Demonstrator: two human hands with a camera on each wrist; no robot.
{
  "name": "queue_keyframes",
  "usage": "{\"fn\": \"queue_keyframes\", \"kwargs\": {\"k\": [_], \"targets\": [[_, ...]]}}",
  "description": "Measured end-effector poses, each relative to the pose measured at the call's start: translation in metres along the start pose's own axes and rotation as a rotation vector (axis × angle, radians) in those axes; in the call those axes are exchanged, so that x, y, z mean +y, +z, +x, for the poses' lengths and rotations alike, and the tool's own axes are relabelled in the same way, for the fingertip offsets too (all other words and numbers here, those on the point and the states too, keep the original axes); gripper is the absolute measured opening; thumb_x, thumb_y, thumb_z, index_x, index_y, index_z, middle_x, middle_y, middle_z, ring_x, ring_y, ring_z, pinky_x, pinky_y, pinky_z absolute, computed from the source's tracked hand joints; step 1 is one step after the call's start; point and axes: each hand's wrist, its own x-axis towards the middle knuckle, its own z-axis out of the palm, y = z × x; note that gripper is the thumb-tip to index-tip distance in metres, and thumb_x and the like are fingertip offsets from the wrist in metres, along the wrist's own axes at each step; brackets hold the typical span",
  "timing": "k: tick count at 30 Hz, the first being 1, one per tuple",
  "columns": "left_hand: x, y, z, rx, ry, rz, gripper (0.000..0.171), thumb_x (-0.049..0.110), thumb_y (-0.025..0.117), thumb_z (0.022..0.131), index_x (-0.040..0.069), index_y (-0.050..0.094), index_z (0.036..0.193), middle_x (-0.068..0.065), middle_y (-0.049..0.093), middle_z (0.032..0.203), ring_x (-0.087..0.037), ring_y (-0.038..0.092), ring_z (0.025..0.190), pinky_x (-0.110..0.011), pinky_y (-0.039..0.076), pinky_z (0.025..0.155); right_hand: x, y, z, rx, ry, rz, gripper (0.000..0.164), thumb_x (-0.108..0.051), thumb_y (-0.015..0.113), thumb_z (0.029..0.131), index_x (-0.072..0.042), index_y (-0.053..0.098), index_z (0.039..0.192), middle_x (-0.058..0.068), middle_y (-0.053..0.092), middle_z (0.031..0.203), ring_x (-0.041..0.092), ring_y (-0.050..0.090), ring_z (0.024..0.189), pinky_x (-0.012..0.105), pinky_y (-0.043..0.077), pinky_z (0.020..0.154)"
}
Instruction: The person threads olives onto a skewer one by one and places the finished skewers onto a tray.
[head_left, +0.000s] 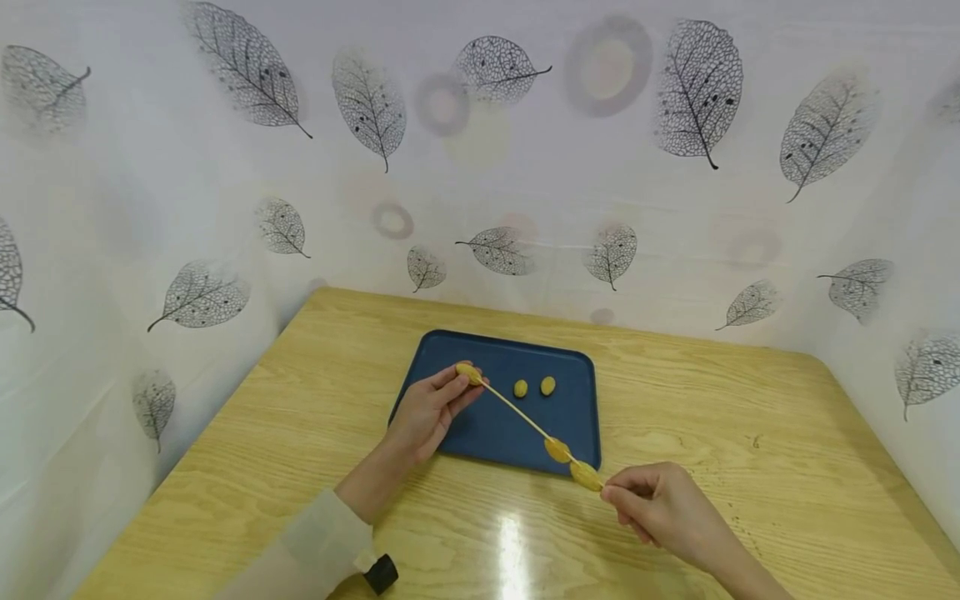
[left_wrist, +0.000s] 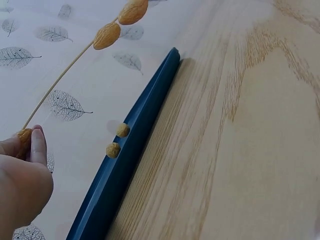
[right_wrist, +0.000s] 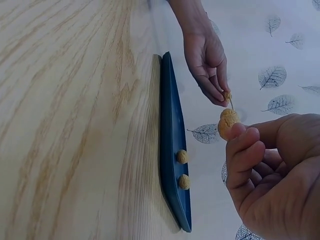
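A thin wooden skewer [head_left: 517,410] slants between both hands over the front of a blue tray [head_left: 487,446]. Two yellow-brown, wrinkled oval pieces, like dried fruit [head_left: 585,476], are threaded near its right end. My left hand [head_left: 431,412] pinches another such oval piece [head_left: 469,372] at the skewer's upper left end; how far the tip goes into it is hidden. The right hand [head_left: 667,508] pinches the skewer's lower right end, right beside the last threaded piece; its fingertips cover that end. In the left wrist view the two threaded pieces [left_wrist: 107,36] sit close together.
Two loose oval pieces [head_left: 534,387] lie on the tray's right half. The tray rests on a wood-grain table [head_left: 675,400]. Behind and at the sides hangs a white leaf-print cloth [head_left: 540,183]. A dark object [head_left: 381,574] sits at the left sleeve.
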Motion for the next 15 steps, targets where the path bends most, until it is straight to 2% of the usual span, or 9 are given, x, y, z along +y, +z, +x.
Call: {"fn": "queue_keyframes", "kwargs": {"k": [9,15], "targets": [[0.0001,-0.0004,-0.0003,-0.005,0.011,-0.002,0.043,-0.003,0.044,0.109,-0.014,0.038,0.151,-0.013,0.063,0.130,-0.024,0.063,0.125,-0.033,0.050,0.110,-0.0018,0.0021,0.0014,0.009,-0.003,0.001,0.026,-0.022,0.069,0.102,0.000,0.074,0.087,-0.003,0.054,0.059,0.005,0.044,0.044,0.020,0.036,0.037],[0.0016,0.0001,-0.0006,-0.008,0.023,-0.038,0.040,-0.004,0.044,0.109,-0.012,0.043,0.149,-0.014,0.064,0.129,-0.027,0.061,0.128,-0.033,0.050,0.109,-0.0014,0.0029,0.0027,0.007,-0.009,-0.006,0.025,-0.021,0.068,0.102,-0.001,0.075,0.088,-0.003,0.054,0.058,0.005,0.043,0.044,0.020,0.036,0.037]]}}
